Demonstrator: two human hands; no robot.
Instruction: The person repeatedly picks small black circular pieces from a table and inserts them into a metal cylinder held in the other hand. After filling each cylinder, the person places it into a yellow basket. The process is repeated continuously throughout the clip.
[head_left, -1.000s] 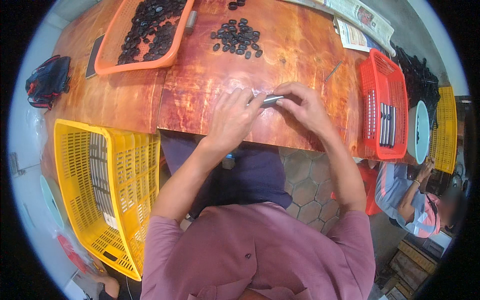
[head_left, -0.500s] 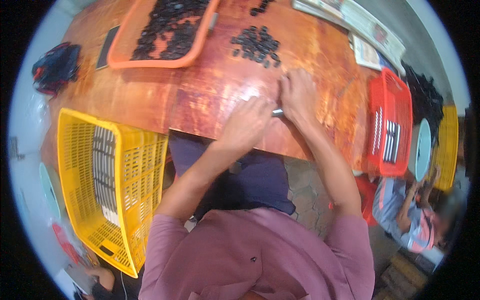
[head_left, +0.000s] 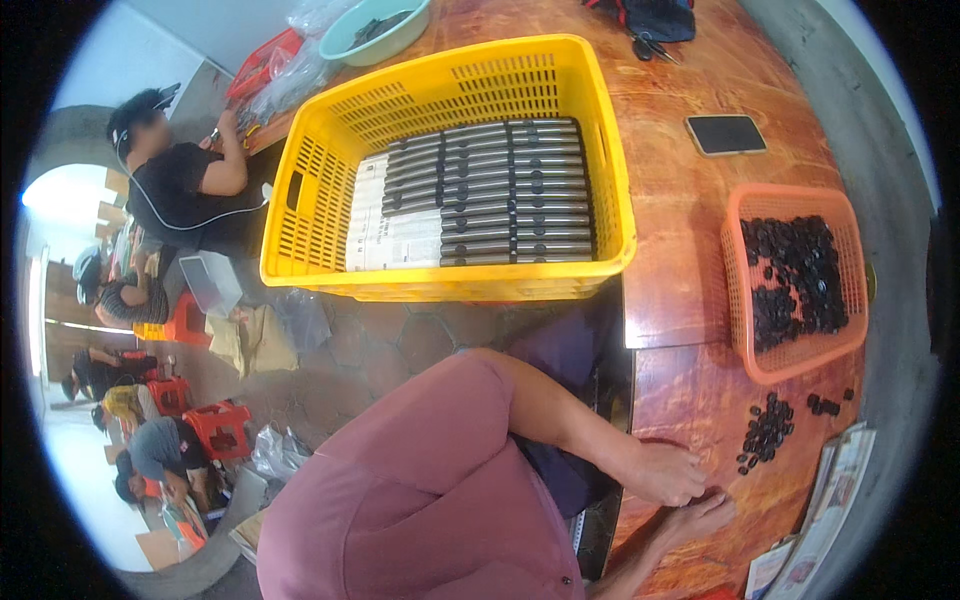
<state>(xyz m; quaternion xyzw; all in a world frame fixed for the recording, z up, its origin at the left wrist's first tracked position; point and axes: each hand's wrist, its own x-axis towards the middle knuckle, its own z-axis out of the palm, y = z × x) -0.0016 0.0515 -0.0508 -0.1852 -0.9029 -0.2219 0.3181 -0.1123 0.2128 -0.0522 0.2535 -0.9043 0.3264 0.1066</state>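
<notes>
Bars (head_left: 487, 180) lie in rows in the yellow crate (head_left: 450, 274), which just jumped to upper middle because the view swung left. Left hand (head_left: 665, 474) and right hand (head_left: 698, 518) are close together at lower right, fingers curled, but no way to say if they're gripping anything, so progress is anyone's guess. Black caps (head_left: 767, 430) sit near them, lower right too.

One wide fisheye camera, worn on the head, looks down from close above the wearer's shirt (head_left: 430, 470) and faces their left side. Straight edges bend near its dark round rim. The left hand (head_left: 668, 472) and right hand (head_left: 700, 518) appear at lower right, the yellow crate (head_left: 450, 279) at upper centre, the surface (head_left: 670, 220) along the right, distant people (head_left: 190, 180) far left.
</notes>
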